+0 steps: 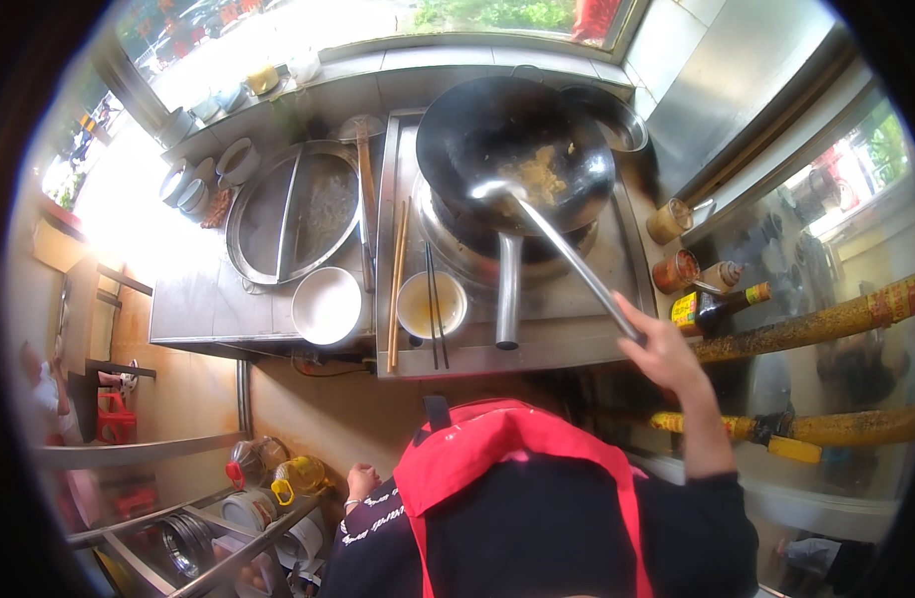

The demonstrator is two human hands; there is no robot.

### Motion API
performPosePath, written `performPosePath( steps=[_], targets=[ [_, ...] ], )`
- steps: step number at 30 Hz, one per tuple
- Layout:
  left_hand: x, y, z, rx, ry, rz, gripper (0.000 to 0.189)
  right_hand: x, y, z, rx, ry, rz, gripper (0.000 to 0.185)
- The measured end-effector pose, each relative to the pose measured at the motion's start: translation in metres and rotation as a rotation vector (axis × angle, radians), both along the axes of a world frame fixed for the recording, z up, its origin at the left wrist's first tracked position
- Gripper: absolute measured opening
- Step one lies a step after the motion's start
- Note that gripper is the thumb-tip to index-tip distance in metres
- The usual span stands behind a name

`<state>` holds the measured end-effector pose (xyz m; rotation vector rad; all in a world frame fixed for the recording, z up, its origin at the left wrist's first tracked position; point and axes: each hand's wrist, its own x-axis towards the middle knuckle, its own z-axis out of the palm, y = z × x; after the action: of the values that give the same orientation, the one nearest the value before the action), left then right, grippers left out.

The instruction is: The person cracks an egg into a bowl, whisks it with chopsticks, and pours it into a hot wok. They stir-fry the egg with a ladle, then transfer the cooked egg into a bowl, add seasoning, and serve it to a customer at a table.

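Note:
My right hand [661, 350] grips the end of a long metal ladle [570, 258]. The ladle's bowl rests inside a dark wok [472, 119], beside yellowish cooked food [541, 176] that looks like scrambled egg. The wok sits tilted on a round burner, its metal handle [509, 291] pointing towards me and untouched. My left hand [362, 478] hangs low at my side, away from the stove, its fingers curled; whether it holds anything is not visible. A bowl with yellow residue [451, 305] stands near the stove's front edge, dark chopsticks [432, 299] lying across it. Long wooden chopsticks [398, 284] lie to its left.
Left of the stove are a divided pot [237, 254] with liquid, a white bowl [327, 305] and stacked bowls [193, 196]. Seasoning jars [674, 270] and a sauce bottle [715, 308] line the right side, near yellow pipes [809, 327]. A metal rack [229, 564] stands low left. A person sits far left.

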<state>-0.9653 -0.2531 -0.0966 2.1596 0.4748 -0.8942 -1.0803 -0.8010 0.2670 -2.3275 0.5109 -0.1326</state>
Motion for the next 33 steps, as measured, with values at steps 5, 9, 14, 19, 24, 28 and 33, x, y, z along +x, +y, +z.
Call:
performPosePath(
  steps=[5,9,14,19,24,28,33],
  targets=[
    [-0.008,0.023,-0.042,-0.013,0.062,0.065,0.018,-0.002,0.000,0.054,-0.121,0.344,-0.076,0.060],
    [0.005,0.049,-0.099,0.073,-0.123,-0.424,0.018,0.039,-0.062,-0.029,-0.418,-0.068,-0.087,0.060],
    [0.020,-0.031,0.054,0.081,-0.041,-0.025,0.019,0.098,-0.043,-0.054,0.382,-0.175,-0.485,0.062],
    [0.024,-0.034,0.060,0.041,-0.023,-0.016,0.016,0.091,-0.007,-0.052,0.740,-0.192,-0.294,0.060],
    [0.010,-0.024,0.032,0.037,-0.028,-0.021,0.016,0.042,-0.005,-0.018,1.143,-0.095,-0.197,0.059],
    [0.007,-0.015,0.001,-0.016,0.098,-0.067,0.018,0.058,-0.012,-0.037,1.234,-0.162,-0.277,0.046],
    [0.004,-0.027,0.048,-0.053,-0.036,-0.035,0.018,0.051,-0.013,-0.044,1.567,-0.284,-0.278,0.021]
  ],
)
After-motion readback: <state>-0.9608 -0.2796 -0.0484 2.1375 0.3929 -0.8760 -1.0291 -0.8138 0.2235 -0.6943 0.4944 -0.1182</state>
